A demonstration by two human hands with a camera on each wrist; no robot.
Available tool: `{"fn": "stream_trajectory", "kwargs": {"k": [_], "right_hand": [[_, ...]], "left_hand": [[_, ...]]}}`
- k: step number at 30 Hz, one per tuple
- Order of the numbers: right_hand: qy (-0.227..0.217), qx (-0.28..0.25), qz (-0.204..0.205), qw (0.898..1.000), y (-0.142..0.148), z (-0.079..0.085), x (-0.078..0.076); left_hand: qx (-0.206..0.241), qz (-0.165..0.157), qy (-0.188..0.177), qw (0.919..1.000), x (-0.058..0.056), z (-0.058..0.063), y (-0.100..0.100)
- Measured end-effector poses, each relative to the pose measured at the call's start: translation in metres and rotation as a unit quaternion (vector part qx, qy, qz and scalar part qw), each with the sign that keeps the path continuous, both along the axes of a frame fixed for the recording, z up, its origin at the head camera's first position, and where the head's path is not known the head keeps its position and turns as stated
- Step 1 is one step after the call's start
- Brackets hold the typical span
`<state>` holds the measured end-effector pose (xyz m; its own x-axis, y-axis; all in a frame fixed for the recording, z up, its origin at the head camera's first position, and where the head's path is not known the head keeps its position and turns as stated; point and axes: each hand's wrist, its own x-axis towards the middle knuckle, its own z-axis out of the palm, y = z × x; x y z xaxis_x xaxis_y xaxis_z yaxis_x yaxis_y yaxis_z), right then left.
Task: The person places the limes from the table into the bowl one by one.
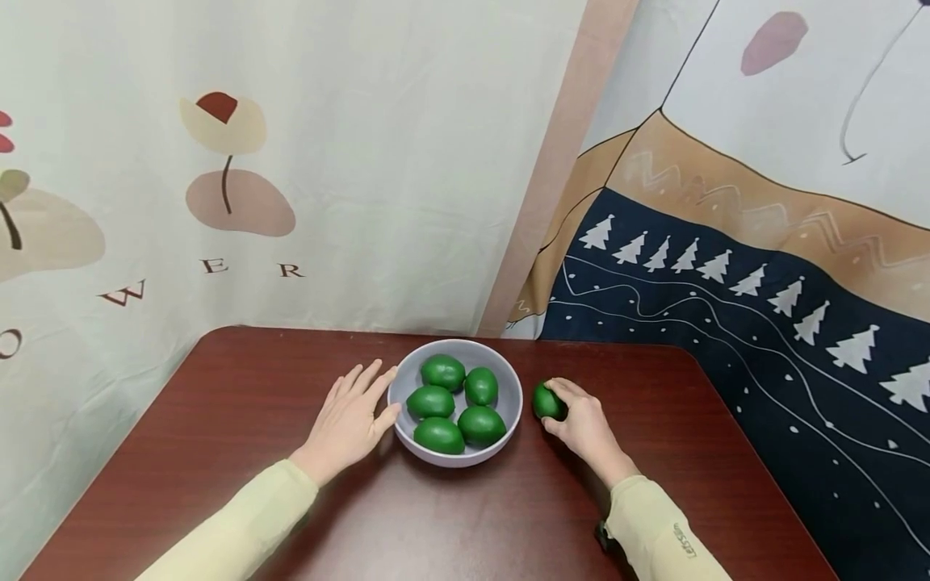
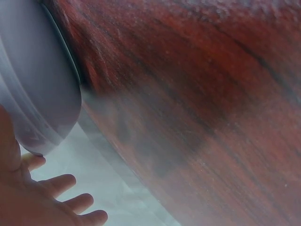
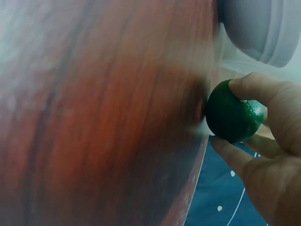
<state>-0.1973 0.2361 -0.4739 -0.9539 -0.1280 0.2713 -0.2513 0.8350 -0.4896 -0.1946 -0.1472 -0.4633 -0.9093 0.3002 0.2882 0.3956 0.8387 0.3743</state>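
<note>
A grey bowl [image 1: 452,461] stands near the far middle of the table, with several green limes [image 1: 438,436] inside. My left hand [image 1: 350,425] rests against the bowl's left side, its fingers extended and thumb touching near the rim. In the left wrist view, fingertips [image 2: 64,182] reach past the bowl [image 2: 47,61]. Right of the bowl, my right hand [image 1: 585,425] pinches a single lime [image 1: 546,402] between thumb and fingers. The right wrist view shows this glossy lime [image 3: 230,115] touching the tabletop, a short way from the bowl [image 3: 256,28].
The dark red wooden table [image 1: 465,524] ends just behind the bowl. A pale printed curtain [image 1: 392,202] hangs behind it, and a cloth with white trees on navy [image 1: 654,307] hangs to the right. A dark strap [image 1: 605,537] shows at my right cuff.
</note>
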Motion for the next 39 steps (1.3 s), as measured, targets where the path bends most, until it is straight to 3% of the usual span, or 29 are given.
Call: {"fn": "stream_trajectory", "kwargs": {"k": [11, 22, 39], "right_hand": [[0.013, -0.006, -0.006, 1.000, 0.005, 0.000, -0.003], [-0.003, -0.037, 0.005, 0.999, 0.004, 0.025, -0.006], [0.027, -0.026, 0.032, 0.999, -0.003, 0.053, -0.006]], "left_hand": [[-0.003, 0.001, 0.002, 1.0000, 0.001, 0.001, 0.001], [-0.001, -0.001, -0.003, 1.0000, 0.001, 0.003, 0.001], [-0.004, -0.002, -0.001, 1.0000, -0.001, 0.002, 0.001]]}}
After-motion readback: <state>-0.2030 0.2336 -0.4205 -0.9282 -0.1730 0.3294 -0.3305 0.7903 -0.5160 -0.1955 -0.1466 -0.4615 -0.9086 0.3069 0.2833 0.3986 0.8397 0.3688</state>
